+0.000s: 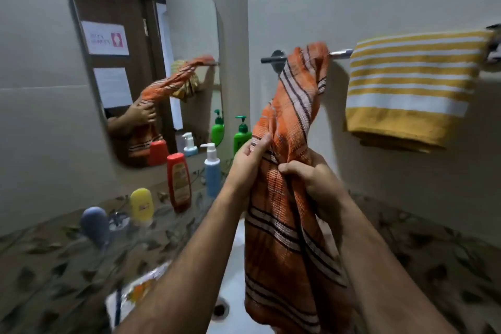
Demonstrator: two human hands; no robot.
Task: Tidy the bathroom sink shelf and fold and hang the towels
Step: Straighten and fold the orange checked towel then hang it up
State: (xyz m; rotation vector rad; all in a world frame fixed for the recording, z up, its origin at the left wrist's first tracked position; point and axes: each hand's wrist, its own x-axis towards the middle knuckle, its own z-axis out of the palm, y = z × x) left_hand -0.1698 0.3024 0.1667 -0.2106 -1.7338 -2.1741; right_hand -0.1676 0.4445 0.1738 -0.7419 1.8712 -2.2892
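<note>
- Grey bathroom walls surround you, with a mirror (146, 62) on the left wall, a patterned counter (48, 266) running round a white sink (230, 274), and a chrome towel bar (273, 58) on the right wall.
- Your left hand (249, 163) pinches an edge of the orange striped towel (284, 198) between thumb and curled fingers; your right hand (314, 179) grips a bunch of the same cloth just beside it, fingers curled round the fabric.
- Your towel's upper end is draped over the bar in a twisted rope; its lower part hangs over the sink.
- To do this step well, you likely need to untwist it first: find two corners of one edge, spread your hands apart and shake the cloth flat before you fold.
- Keep the hanging end out of the basin, which may be wet.
- Match your fold to the yellow striped towel (406, 87), which already hangs folded on the bar, further right, apart from the orange one.
- Leave a gap between the two when you hang yours.
- Standing along the shelf are a green pump bottle (242, 135), a blue pump bottle (212, 171), a red bottle (179, 182), a yellow tube (141, 205) and a grey tube (95, 225).
- Their labels are too blurred to read, so you get no brand names.
- A white sign with a pink square shows in the mirror; its writing is reversed and unreadable.
</note>
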